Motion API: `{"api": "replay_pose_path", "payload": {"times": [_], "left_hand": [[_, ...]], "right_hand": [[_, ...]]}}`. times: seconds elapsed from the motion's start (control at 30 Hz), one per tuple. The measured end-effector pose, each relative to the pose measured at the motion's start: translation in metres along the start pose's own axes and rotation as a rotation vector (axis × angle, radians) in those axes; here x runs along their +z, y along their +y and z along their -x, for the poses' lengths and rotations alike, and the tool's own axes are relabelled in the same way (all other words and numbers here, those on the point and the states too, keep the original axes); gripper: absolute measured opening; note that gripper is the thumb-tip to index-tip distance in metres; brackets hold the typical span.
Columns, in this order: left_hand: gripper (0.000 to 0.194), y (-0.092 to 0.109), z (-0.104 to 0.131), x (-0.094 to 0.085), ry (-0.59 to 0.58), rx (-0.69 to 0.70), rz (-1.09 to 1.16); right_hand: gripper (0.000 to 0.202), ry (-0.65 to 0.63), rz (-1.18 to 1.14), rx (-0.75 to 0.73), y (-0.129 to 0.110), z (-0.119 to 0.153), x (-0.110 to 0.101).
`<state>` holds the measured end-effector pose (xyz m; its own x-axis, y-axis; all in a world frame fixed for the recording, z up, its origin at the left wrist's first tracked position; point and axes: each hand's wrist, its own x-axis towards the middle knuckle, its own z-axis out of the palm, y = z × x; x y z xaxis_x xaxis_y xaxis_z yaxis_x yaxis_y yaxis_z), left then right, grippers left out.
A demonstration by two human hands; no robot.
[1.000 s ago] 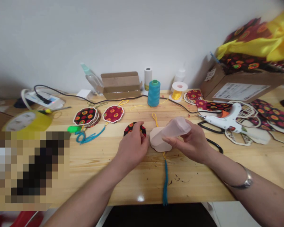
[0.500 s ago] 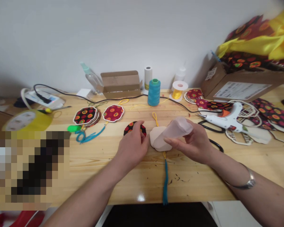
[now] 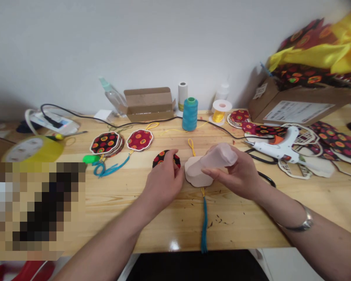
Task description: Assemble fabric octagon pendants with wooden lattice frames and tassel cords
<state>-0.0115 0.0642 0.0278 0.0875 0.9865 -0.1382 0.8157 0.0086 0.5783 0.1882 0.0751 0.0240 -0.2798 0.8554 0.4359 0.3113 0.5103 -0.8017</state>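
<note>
My right hand (image 3: 241,173) is closed around a translucent white squeeze bottle (image 3: 218,158), which looks like a glue bottle. It is tilted, its lower end over a plain pale scalloped plaque (image 3: 196,180). From the plaque a yellow cord loop (image 3: 192,148) sticks out at the top, and a teal tassel (image 3: 204,226) hangs toward the table's front edge. My left hand (image 3: 166,177) lies at the plaque's left side, thumb and forefinger apart, the other fingers partly hidden. Behind that hand a black floral fabric-covered piece (image 3: 160,157) shows in part.
Finished-looking floral pieces (image 3: 107,143) are stacked at left, beside a red one (image 3: 139,139). Teal thread (image 3: 190,115) and a yellow cord spool (image 3: 221,111) stand behind. A white glue gun (image 3: 280,150) lies at right over black-handled scissors (image 3: 263,156), near a fabric-filled cardboard box (image 3: 304,103).
The bottle in my right hand has tipped very slightly. Both hands otherwise stay in place, and the view has shifted a little.
</note>
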Motion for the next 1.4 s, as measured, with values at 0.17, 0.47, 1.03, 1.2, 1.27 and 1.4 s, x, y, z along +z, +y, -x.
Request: {"api": "replay_pose_path", "payload": {"times": [0.17, 0.47, 1.03, 1.2, 1.27, 1.4], "left_hand": [[0.048, 0.001, 0.000, 0.000, -0.004, -0.003, -0.014], [0.048, 0.001, 0.001, -0.001, -0.012, 0.003, -0.004], [0.049, 0.001, 0.002, -0.001, -0.020, 0.003, 0.018], [0.051, 0.001, 0.003, -0.001, -0.042, 0.017, 0.034], [0.052, 0.001, 0.004, -0.001, -0.052, 0.021, 0.035], [0.055, 0.001, 0.005, -0.001, -0.071, 0.041, 0.041]], "right_hand": [[0.018, 0.065, -0.033, 0.007, 0.001, -0.003, 0.002], [0.020, 0.167, -0.067, 0.100, 0.004, -0.008, 0.004], [0.013, 0.042, -0.097, 0.070, -0.013, -0.006, -0.021], [0.016, -0.059, -0.074, -0.002, -0.014, -0.002, -0.019], [0.017, -0.094, -0.067, -0.022, -0.014, -0.002, -0.018], [0.020, -0.136, -0.044, 0.016, -0.015, -0.001, -0.018]]}}
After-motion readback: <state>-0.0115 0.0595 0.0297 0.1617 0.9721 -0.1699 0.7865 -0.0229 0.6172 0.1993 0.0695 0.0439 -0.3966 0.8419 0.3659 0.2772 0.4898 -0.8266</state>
